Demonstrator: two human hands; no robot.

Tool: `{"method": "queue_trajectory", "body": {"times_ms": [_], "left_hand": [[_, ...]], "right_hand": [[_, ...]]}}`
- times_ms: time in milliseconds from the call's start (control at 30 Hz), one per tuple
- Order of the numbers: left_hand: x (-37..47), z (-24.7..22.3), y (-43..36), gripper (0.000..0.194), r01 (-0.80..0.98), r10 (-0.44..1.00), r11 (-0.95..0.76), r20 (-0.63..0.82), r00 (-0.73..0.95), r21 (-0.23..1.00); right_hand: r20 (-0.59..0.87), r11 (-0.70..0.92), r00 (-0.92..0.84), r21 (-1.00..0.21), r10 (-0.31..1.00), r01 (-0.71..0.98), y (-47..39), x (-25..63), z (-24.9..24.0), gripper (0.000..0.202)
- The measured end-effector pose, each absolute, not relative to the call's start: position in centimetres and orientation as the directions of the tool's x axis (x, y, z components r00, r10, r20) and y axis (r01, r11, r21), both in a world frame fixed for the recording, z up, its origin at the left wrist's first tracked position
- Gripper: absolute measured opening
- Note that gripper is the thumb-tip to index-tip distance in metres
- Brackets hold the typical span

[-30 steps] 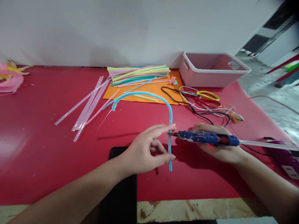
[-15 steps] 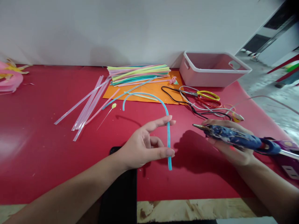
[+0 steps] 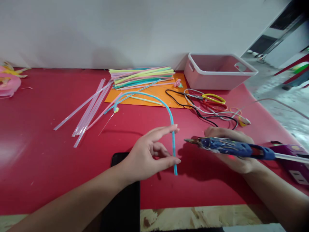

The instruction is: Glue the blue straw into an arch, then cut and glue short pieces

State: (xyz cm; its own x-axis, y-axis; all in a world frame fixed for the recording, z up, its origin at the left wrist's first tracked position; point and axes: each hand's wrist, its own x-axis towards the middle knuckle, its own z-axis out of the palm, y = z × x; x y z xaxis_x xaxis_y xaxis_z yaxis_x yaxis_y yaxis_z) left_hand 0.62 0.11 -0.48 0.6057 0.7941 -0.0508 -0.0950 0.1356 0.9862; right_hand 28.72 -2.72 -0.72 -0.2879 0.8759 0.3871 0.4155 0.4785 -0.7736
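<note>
- Pinching a blue pipe cleaner in the left hand, in front of the orange sheet, with the thumb low on the stem and the fingertips higher up, leaving a wide gap between.
- Seeing the stem bending in a big hoop over the front of the orange sheet, ending near its left front corner by a yellow ball on a thin wire; not being able to tell about touching there.
- Gripping a blue glue gun in the right hand, in front and to the right of the orange sheet, with fingers wrapping around the body.
- Pointing the gun's tip at the bit of stem between left thumb and fingers, near but not touching.
- Not being able to tell about any squeezing of the trigger.
- Seeming to be at the lining-up step, aiming tip at stem.
- Calling next, as a guess, for a still left hand, a small slow push of the tip toward the stem, and care around bare fingers.
- Seeing a pile of colored pipe cleaners lying on the orange sheet, clear pinkish sticks lying to its left, and scissors lying to its right.
</note>
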Motion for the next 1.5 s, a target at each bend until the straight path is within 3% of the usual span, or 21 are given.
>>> {"method": "queue_trajectory", "body": {"times_ms": [167, 333, 700, 1067, 1267, 1500], "left_hand": [[0.8, -1.1, -0.5, 0.068, -0.021, 0.822, -0.118, 0.110, 0.560, 0.993], [0.8, -1.4, -0.4, 0.069, -0.026, 0.818, -0.166, 0.153, 0.555, 0.986], [0.7, -1.4, -0.6, 0.071, 0.008, 0.810, -0.297, 0.248, 0.531, 0.955], [0.6, -1.5, -0.7, 0.073, -0.055, 0.801, -0.271, 0.257, 0.541, 0.961], [0.6, -1.3, -0.6, 0.074, -0.100, 0.803, -0.171, 0.197, 0.562, 0.980], [0.6, -0.7, -0.4, 0.073, -0.136, 0.790, -0.042, 0.116, 0.602, 0.990]], "right_hand": [[0.329, 0.523, -0.453, -0.742, 0.829, 0.419, -2.3, 27.8, 0.2, 0.007], [0.259, 0.465, -0.461, -0.781, 0.849, 0.417, -2.2, 27.5, 0.1, 0.018], [0.188, 0.387, -0.441, -0.821, 0.878, 0.420, -2.6, 28.1, -1.0, 0.016], [0.161, 0.373, -0.457, -0.826, 0.875, 0.423, -2.5, 28.3, -0.9, 0.012], [0.174, 0.365, -0.424, -0.828, 0.889, 0.426, -2.4, 28.1, -1.0, 0.018], [0.261, 0.483, -0.464, -0.743, 0.847, 0.463, -2.2, 27.9, -0.8, 0.015]]}}
